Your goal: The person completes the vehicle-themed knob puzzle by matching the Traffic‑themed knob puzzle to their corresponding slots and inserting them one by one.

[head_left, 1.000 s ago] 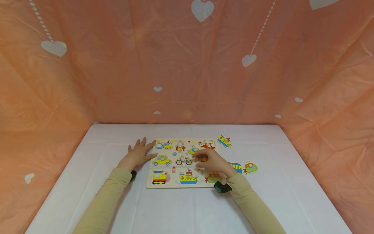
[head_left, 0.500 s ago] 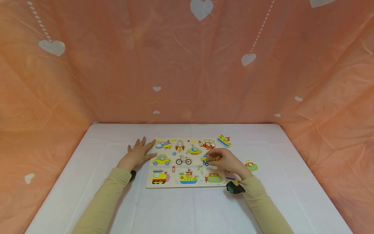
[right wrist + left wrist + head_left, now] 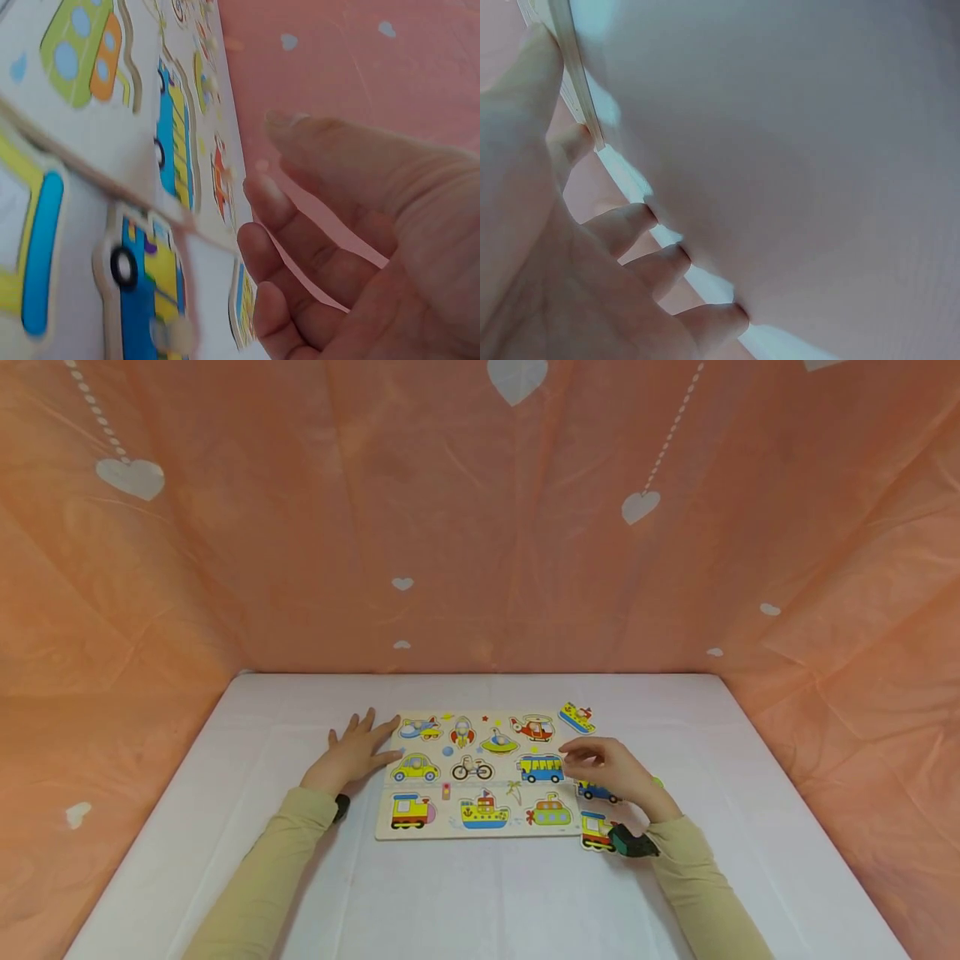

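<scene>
A wooden vehicle puzzle board (image 3: 450, 785) lies flat on the table. My left hand (image 3: 348, 762) rests at its left side with fingers spread, thumb and index finger touching the board's edge (image 3: 574, 67). Beyond the board's right edge hovers my right hand (image 3: 618, 770), loosely curved and holding nothing; in the right wrist view its thumb and fingers stand apart. Beneath it lies a loose bus piece (image 3: 142, 292) with a round knob. A train piece (image 3: 595, 829) lies nearer the front, partly hidden by the wrist strap.
A ship piece (image 3: 576, 718) lies by the board's upper right corner. Most of a green piece (image 3: 657, 782) is hidden behind the right wrist. Knobbed pieces, including a car (image 3: 416, 767) and a saucer (image 3: 499, 742), sit in the board. A peach curtain (image 3: 480, 568) surrounds the table.
My right hand has moved right, off the board, uncovering the printed bus and submarine pictures, the saucer and the loose train piece. The left hand has stayed in place.
</scene>
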A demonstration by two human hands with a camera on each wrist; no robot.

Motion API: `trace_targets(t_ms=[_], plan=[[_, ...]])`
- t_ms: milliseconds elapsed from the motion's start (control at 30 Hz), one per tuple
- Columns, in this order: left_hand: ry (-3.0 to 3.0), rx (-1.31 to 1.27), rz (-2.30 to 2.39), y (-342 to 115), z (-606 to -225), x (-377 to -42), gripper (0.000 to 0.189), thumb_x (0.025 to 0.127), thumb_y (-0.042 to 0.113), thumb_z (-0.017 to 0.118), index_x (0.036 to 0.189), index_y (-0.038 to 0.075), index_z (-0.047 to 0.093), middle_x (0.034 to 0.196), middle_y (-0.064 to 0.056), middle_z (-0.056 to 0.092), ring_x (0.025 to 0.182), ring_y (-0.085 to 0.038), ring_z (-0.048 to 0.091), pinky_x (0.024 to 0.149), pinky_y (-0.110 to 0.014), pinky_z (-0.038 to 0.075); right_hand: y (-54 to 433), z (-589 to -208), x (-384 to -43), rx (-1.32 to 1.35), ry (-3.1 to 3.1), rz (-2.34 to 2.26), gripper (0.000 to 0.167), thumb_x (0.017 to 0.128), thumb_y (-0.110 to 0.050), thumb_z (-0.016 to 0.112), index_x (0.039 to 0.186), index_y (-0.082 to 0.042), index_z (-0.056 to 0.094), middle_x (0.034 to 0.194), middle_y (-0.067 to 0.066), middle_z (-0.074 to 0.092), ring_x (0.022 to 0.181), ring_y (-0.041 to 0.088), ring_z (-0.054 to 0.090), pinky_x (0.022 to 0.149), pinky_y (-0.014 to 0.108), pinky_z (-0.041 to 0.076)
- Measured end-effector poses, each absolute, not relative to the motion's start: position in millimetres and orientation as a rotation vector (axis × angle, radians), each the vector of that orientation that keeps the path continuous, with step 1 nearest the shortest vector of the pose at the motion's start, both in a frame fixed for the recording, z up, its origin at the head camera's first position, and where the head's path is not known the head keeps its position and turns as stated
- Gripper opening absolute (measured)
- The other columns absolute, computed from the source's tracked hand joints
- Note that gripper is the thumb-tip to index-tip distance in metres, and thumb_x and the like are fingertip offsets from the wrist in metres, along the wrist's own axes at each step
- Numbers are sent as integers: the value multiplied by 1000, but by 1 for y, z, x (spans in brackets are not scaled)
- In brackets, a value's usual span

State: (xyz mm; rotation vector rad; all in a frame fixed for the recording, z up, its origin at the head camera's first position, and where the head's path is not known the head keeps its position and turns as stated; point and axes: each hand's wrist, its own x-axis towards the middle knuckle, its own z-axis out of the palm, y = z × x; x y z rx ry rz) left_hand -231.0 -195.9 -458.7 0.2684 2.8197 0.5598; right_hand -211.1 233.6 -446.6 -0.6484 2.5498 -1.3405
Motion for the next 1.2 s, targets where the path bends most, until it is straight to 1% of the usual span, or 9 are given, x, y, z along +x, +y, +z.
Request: trace_targets(t_ms=[133,300,400,567,767,900,1133,1200], plan=[[2821,267,567,-197,-458,-231,75,92,48,59,152,17,28,155,-29,6,138,-52,-1,101,-74,-3,243,-444,-210,-595,2600,-1312,30,87,-15,71,115,-3,67,103,6,68,95,23,60,79,37,46],[2832,274,564,-198,-456,-231,75,91,48,60,152,17,29,154,-29,7,138,-53,0,101,-74,-2,255,-445,-210,-523,2619,-1283,31,87,-17,71,115,-3,67,103,7,68,94,22,58,76,32,47],[2838,276,550,-199,-455,-230,75,91,48,59,152,17,29,154,-30,7,138,-54,0,100,-75,-1,260,-447,-209,-503,2613,-1287,31,87,-16,72,115,-2,67,103,8,68,92,23,58,74,30,48],[2834,264,553,-200,-456,-229,74,91,48,59,152,17,29,154,-30,6,138,-54,0,100,-74,-2,266,-449,-209,-512,2604,-1312,31,87,-13,72,114,1,66,102,12,68,92,26,59,74,32,47],[2830,248,568,-199,-456,-228,75,91,48,60,152,17,29,154,-29,7,138,-53,0,100,-74,-2,274,-453,-208,-484,2613,-1266,30,86,-13,72,113,0,67,100,8,68,87,23,58,70,25,48],[2825,226,577,-197,-455,-227,75,90,47,62,151,17,29,155,-28,6,138,-52,-1,101,-73,-3,279,-456,-206,-482,2598,-1271,31,85,-12,73,112,1,66,98,9,69,84,22,58,68,24,49],[2820,205,566,-194,-455,-228,75,90,47,62,151,18,30,155,-27,7,139,-51,-1,102,-72,-3,288,-461,-204,-437,2570,-1299,32,84,-12,74,111,1,66,98,11,69,70,17,56,51,25,47],[2822,202,566,-193,-455,-228,75,90,47,62,151,18,30,155,-27,7,139,-51,-1,102,-73,-2,290,-462,-204,-431,2569,-1300,32,84,-13,75,112,1,66,98,10,68,69,18,55,49,25,47]])
